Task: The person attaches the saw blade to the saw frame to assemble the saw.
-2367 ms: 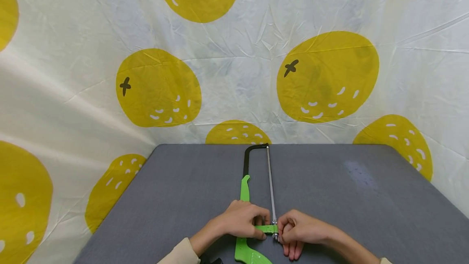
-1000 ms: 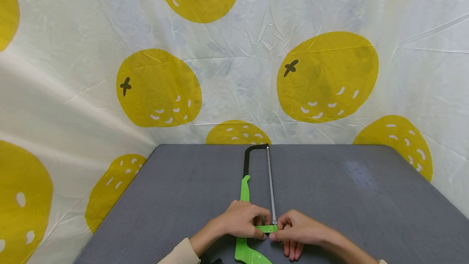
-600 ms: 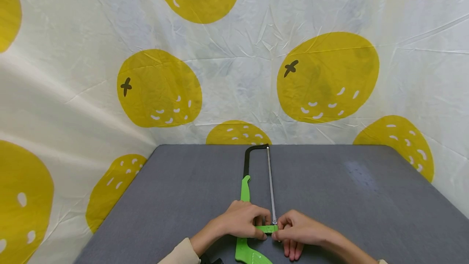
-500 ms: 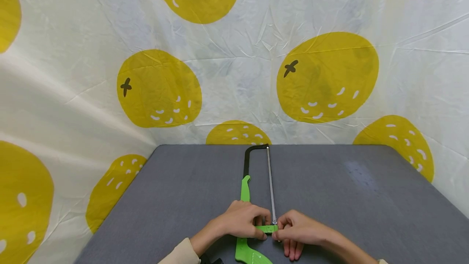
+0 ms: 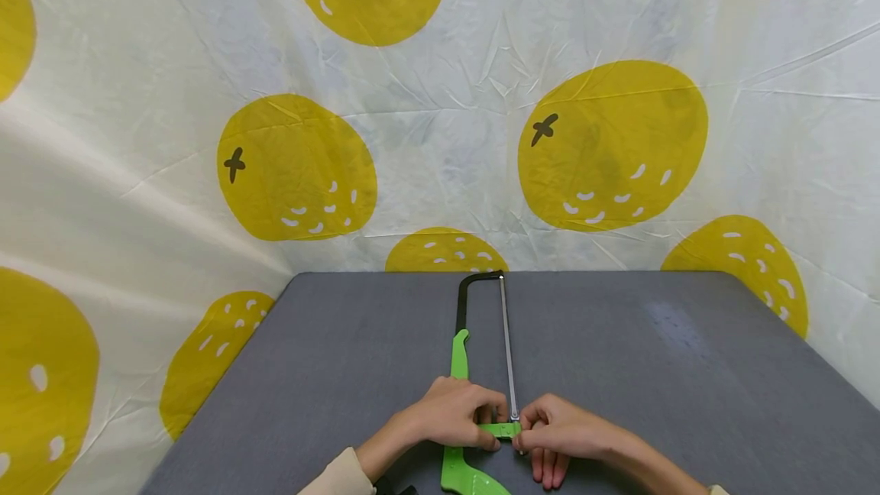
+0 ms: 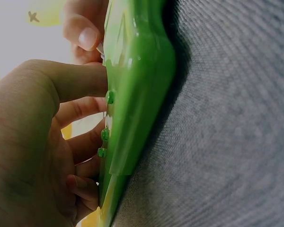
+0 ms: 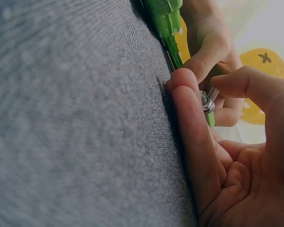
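Note:
A hacksaw [image 5: 460, 357] with a green handle and black front frame lies on the grey table, its silver blade [image 5: 508, 350] on the right side. My left hand [image 5: 448, 411] holds its short green crosspiece [image 5: 500, 430], thumb on the near side and fingers beyond. At the blade's near end, my right hand [image 5: 567, 428] pinches a small metal wing nut [image 7: 207, 102] between thumb and fingers. The thumb covers most of the nut in the head view; the right wrist view shows its threaded metal part. Past the left hand, the green grip [image 6: 142, 94] fills the left wrist view.
The grey cloth-covered table [image 5: 653, 388] extends to both sides of the saw. A white sheet [image 5: 447, 166] with yellow fruit prints hangs behind and at the sides. A small dark object [image 5: 407, 490] shows at the bottom edge, near the left sleeve [image 5: 340, 473].
My right thumb has moved inward and up over the wing nut, which was in plain sight at first, then shifted slightly back. My left hand and the hacksaw have stayed in place.

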Demonstrator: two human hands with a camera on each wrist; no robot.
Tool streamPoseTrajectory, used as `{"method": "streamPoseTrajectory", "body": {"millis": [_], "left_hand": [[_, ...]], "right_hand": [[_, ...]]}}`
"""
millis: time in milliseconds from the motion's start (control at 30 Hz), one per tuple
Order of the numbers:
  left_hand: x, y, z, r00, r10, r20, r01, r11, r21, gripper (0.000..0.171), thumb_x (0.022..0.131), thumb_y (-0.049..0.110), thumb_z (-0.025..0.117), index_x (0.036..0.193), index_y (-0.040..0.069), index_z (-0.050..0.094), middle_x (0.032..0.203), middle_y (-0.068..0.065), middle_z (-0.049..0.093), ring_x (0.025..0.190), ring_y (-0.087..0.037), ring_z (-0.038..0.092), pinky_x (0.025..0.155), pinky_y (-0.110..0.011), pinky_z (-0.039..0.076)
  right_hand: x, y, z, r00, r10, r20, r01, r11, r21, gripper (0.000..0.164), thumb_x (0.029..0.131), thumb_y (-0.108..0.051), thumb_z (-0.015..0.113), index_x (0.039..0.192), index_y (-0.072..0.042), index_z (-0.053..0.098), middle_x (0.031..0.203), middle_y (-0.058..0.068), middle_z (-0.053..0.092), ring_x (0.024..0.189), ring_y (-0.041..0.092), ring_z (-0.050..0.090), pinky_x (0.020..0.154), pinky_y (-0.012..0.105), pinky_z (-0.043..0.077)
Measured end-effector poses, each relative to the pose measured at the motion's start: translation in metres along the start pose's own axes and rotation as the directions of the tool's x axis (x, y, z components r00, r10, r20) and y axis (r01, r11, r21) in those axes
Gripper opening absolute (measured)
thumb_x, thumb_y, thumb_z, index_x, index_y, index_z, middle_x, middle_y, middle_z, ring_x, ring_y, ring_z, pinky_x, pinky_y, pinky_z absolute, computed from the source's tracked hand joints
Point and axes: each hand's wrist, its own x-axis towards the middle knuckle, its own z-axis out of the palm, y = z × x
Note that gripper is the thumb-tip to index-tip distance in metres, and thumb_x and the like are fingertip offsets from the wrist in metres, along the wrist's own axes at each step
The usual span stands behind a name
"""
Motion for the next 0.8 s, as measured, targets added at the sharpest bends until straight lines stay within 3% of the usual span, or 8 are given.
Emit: {"method": "streamPoseTrajectory", "body": {"millis": [267,533,800], "left_hand": [[0.0001,0.0006,0.0000,1.000,0.010,0.001,-0.010,1.000,-0.005,0.016,0.083,0.041,0.080,0.092,0.036,0.068,0.070,0.027,0.060,0.061,0.012,0.050,0.058,-0.020,0.038],[-0.0004,0.0008,0.0010,1.000,0.002,0.001,-0.002,1.000,-0.004,0.017,0.083,0.041,0.081,0.091,0.036,0.067,0.070,0.026,0.060,0.061,0.011,0.050,0.059,-0.020,0.037],[-0.0007,0.0000,0.0022,1.000,0.007,-0.004,-0.007,1.000,-0.004,0.017,0.083,0.040,0.081,0.091,0.036,0.067,0.069,0.027,0.060,0.061,0.011,0.050,0.058,-0.021,0.038]], "right_hand": [[0.0001,0.0010,-0.0026,0.999,-0.002,0.033,0.001,1.000,0.029,0.019,0.096,-0.012,0.061,0.091,0.006,0.064,0.064,-0.003,0.070,0.051,0.002,0.067,0.048,0.021,0.053],[0.0001,0.0030,-0.0028,0.999,-0.006,0.044,0.004,1.000,0.029,0.026,0.095,-0.012,0.060,0.093,0.014,0.061,0.065,-0.003,0.071,0.052,0.002,0.067,0.048,0.021,0.053],[0.0001,0.0048,-0.0029,0.999,-0.015,0.044,0.014,0.999,0.030,0.011,0.093,-0.007,0.057,0.093,0.002,0.064,0.065,-0.002,0.071,0.053,0.004,0.068,0.048,0.021,0.054]]}}
